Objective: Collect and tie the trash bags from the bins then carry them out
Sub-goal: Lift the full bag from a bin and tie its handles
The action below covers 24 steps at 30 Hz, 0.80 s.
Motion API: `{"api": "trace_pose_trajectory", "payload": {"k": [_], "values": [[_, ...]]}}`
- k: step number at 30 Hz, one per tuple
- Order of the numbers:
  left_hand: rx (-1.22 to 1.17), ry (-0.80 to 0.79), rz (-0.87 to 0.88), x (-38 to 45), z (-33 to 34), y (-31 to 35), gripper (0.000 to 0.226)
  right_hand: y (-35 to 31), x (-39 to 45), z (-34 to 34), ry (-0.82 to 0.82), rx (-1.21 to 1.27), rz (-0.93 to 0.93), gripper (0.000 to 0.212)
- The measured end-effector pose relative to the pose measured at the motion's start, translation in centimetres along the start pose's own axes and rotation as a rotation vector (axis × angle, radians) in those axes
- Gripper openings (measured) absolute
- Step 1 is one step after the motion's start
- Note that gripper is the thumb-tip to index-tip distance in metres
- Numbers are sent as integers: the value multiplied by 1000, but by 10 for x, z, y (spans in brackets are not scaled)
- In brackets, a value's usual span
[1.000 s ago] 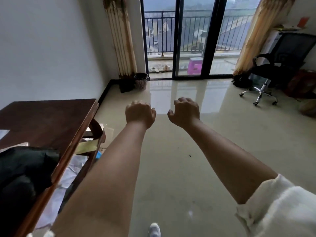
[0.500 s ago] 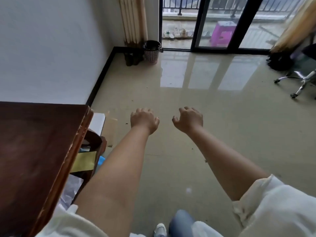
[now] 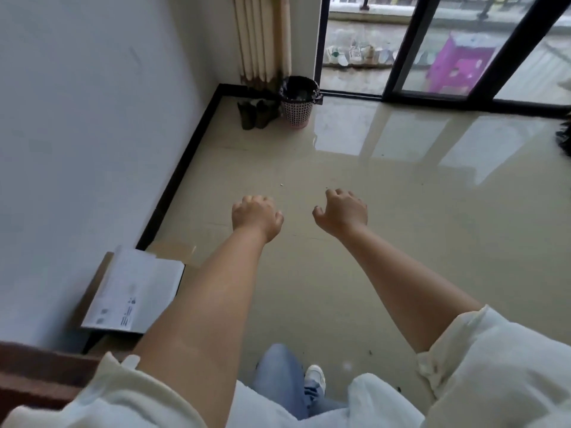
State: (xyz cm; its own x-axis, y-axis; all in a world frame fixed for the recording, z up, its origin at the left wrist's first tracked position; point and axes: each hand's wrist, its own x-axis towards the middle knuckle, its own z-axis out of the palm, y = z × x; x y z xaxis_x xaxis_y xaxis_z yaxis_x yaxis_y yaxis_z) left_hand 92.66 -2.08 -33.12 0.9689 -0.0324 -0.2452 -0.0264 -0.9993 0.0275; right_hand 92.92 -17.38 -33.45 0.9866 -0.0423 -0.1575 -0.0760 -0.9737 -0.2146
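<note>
A small pink mesh bin (image 3: 297, 114) lined with a black trash bag (image 3: 299, 88) stands in the far corner by the curtain and the glass door. Both arms are stretched out in front of me over the bare floor, well short of the bin. My left hand (image 3: 257, 216) is curled into a loose fist with nothing in it. My right hand (image 3: 342, 214) is also loosely curled, thumb slightly apart, and holds nothing.
A pair of dark shoes (image 3: 256, 114) sits left of the bin. A white box (image 3: 134, 292) lies by the wall at the left, near a brown table edge (image 3: 37, 370). Sliding glass doors (image 3: 398, 47) with a purple stool (image 3: 457, 61) outside close off the far side.
The view has moved forward and tilted down: the bin is nearer, the table has slid to the lower left corner, and the office chair has left the view. Both hands stay curled and held out.
</note>
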Motion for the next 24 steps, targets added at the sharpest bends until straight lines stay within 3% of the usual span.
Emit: {"api": "trace_pose_trajectory", "payload": {"k": [14, 24], "values": [[53, 45, 5, 439, -107, -79, 42, -70, 441, -36, 17, 20, 1, 39], [110, -5, 125, 741, -150, -68, 44, -87, 737, -40, 27, 36, 57, 41]]}}
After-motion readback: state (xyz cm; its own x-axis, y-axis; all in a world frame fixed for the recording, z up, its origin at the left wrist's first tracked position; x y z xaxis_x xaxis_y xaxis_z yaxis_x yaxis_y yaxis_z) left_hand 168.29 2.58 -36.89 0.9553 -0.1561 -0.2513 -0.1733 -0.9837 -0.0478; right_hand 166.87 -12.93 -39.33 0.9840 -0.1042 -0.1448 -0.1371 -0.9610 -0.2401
